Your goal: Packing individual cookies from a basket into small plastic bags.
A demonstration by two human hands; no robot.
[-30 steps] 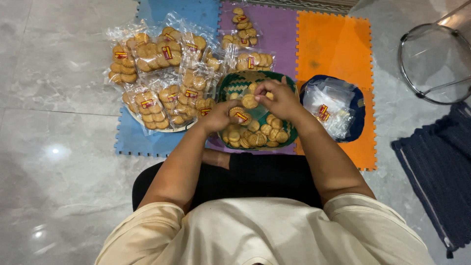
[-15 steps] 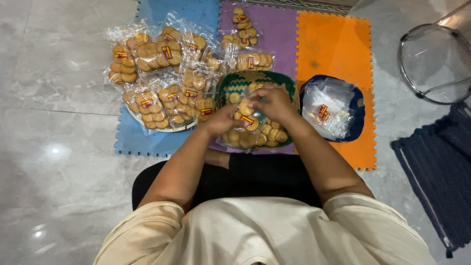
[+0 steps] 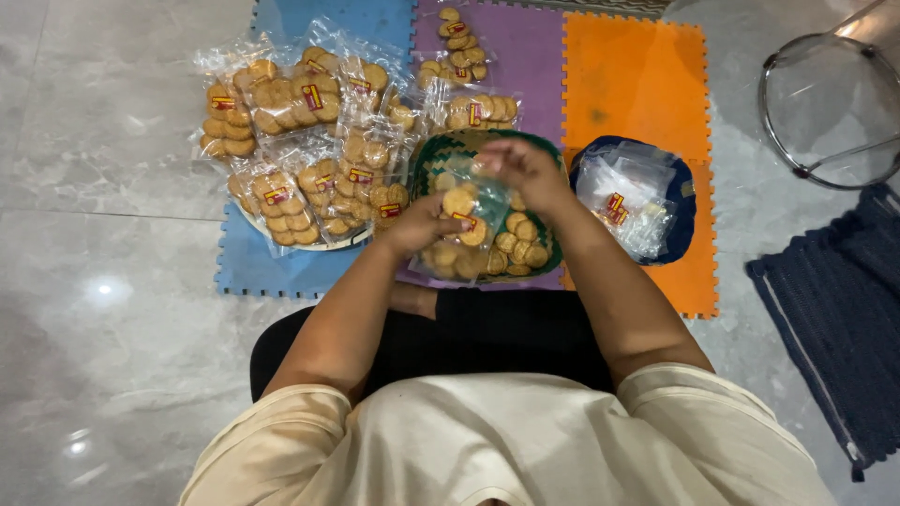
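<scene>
Hands: I see my left hand (image 3: 412, 228) and right hand (image 3: 527, 169) both closed on a clear bag of cookies (image 3: 469, 208), holding it over the green basket (image 3: 436, 155).
Basket: holds loose round cookies; it sits on the foam mat (image 3: 633, 80) on the floor.
Left: filled cookie packs (image 3: 309, 159), heaped.
Right: blue bowl (image 3: 682, 192) of empty bags.

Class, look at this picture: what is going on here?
A person sitting on the floor holds a clear bag partly filled with round biscuits over a green basket of loose biscuits. The left hand grips the bag's side; the right hand is at its top. Filled packets lie piled on the foam mats, and empty bags sit in a blue bowl.
</scene>
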